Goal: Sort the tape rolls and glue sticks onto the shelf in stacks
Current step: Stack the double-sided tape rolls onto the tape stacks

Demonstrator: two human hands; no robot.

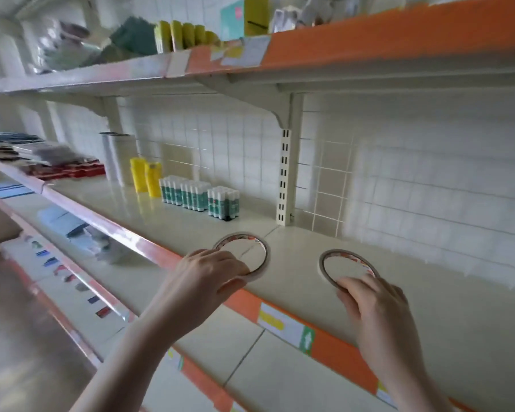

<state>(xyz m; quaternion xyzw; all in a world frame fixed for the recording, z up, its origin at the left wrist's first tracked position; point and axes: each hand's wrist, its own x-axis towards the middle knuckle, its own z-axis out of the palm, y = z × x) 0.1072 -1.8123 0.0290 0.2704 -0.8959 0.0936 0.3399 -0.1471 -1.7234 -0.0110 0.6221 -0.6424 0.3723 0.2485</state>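
Two tape rolls lie flat on the middle shelf (428, 307), holes facing up, side by side near the front edge and apart from each other. Left hand (208, 278) grips the near rim of the left roll (244, 252), thumb under the edge and fingers curled over the top; that roll straddles the seam between two shelf panels. Right hand (375, 304) rests its fingertips on the near rim of the right roll (347, 264); fingers are bent over the rim, but whether they pinch it or merely press on it cannot be told from this view. Each roll sits directly ahead of its own hand, so neither arm needs to cross. Neither roll is stacked on anything at present. Glue sticks (199, 196) stand upright in two tight blocks further back and to the left on the same shelf, near the wall, with yellow bottles (146, 178) just beyond them. Judgement: the coming move turns on the sideways gap between the rolls; one must be lifted and carried across, kept flat, and lowered ring over ring onto the other. The left hand has the firmer hold and appears better placed to carry. Risk noted: a thin roll tilted on lifting could land off-centre or slide toward the orange lip (333, 346).
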